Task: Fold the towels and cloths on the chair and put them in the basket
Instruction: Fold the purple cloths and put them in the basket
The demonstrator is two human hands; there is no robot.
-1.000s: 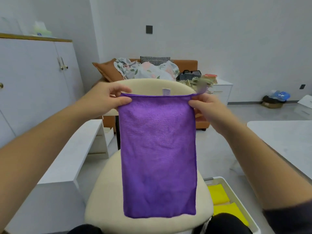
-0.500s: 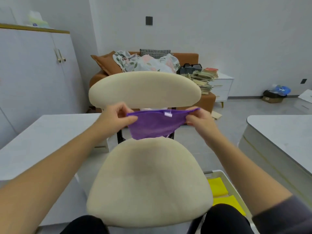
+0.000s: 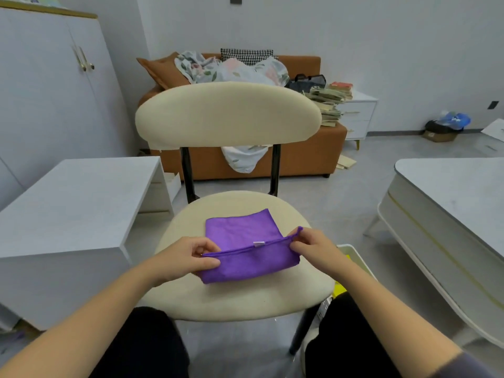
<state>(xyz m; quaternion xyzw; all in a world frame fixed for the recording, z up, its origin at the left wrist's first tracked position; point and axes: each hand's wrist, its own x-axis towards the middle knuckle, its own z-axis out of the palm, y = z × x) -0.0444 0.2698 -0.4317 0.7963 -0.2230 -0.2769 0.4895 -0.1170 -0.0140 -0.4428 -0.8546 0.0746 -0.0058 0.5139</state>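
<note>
Purple cloth (image 3: 252, 264), folded over on chair (image 3: 231, 301).
Hemmed edge pinched at both ends by left hand (image 3: 180, 259) and right hand (image 3: 313, 246).

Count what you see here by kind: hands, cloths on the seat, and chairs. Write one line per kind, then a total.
Hands: 2 (left hand, right hand)
purple cloth: 1
chair: 1
Total: 4
</note>
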